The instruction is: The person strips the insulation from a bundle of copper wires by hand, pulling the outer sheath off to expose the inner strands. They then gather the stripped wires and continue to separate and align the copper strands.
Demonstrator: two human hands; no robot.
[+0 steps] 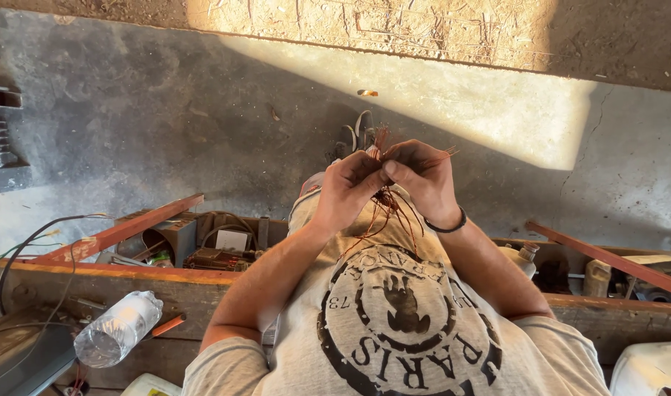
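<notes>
Both my hands are raised in front of my chest, close together, on a bundle of thin copper wire strands (389, 202). My left hand (348, 188) pinches the strands between thumb and fingers. My right hand (421, 176), with a black band on its wrist, grips the same bundle from the other side. Loose reddish ends stick up above my fingers and hang down over my grey printed T-shirt (394, 315). My feet in dark sandals (354, 136) show on the concrete floor below.
A wooden bench edge (130, 271) runs across, with a tray of parts (203, 246) behind it. A plastic water bottle (118, 328) lies on the bench at left beside an orange-handled tool (167, 325). Cables (35, 242) trail at left. Containers (598, 277) stand at right.
</notes>
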